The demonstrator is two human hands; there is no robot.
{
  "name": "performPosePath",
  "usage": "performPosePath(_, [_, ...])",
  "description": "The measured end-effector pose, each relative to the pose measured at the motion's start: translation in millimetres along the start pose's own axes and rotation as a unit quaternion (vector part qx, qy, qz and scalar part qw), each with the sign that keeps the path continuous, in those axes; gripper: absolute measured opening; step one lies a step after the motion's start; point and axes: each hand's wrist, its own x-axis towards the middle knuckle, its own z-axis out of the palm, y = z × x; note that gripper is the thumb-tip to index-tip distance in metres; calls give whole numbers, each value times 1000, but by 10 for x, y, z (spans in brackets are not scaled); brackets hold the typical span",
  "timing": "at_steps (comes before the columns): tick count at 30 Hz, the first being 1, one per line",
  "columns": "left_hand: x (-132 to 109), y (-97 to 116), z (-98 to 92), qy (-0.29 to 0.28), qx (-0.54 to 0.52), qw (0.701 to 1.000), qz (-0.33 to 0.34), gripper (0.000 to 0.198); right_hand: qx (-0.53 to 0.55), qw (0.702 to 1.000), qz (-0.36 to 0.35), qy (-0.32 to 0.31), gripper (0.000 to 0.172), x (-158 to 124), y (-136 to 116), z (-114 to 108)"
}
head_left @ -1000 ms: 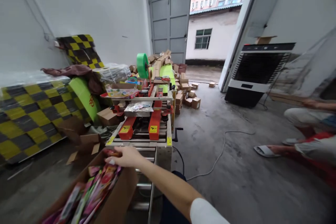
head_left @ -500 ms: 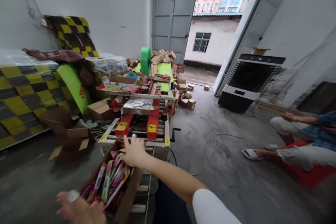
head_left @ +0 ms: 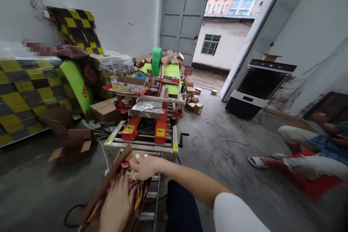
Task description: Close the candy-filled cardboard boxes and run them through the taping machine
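An open cardboard box [head_left: 107, 179] packed with colourful flat packets [head_left: 139, 194] sits on the rollers in front of me. My left hand [head_left: 116, 197] lies flat over the packets, its fingers stretched toward the box's far end and hiding much of the contents. Close by, my right hand [head_left: 144, 168] reaches in from the right over the far end, fingers apart and touching the top of the contents. Neither hand has a packet visibly gripped.
Beyond the box stands a roller machine with red rails [head_left: 161, 130], a crank [head_left: 183, 137] and a green tape roll [head_left: 156, 61]. Small cartons [head_left: 198, 108] lie behind it. An air cooler [head_left: 257, 87] and a seated person [head_left: 323, 141] are on the right; an open carton [head_left: 78, 141] is left.
My left hand has come from the box's near left side onto the packets. My right hand remains at the far end, now lower in view, and the view has shifted slightly.
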Motion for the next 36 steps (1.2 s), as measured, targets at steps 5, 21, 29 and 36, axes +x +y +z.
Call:
performPosePath(5, [27,4,8,-73,-1,997,14,52,-60,998,-7,21,66,-67,-9,109])
performPosePath(21, [66,-311,-199,40,-400,899,-172,55,-40,964,32,260,36,604,-296,434])
performPosePath(29, [53,224,-488,-77,-158,977,-119,55,78,937,87,328,37,318,-147,531])
performPosePath(36, [70,583,-394,-21,-176,961,-213,57,216,883,292,298,61,0,-144,825])
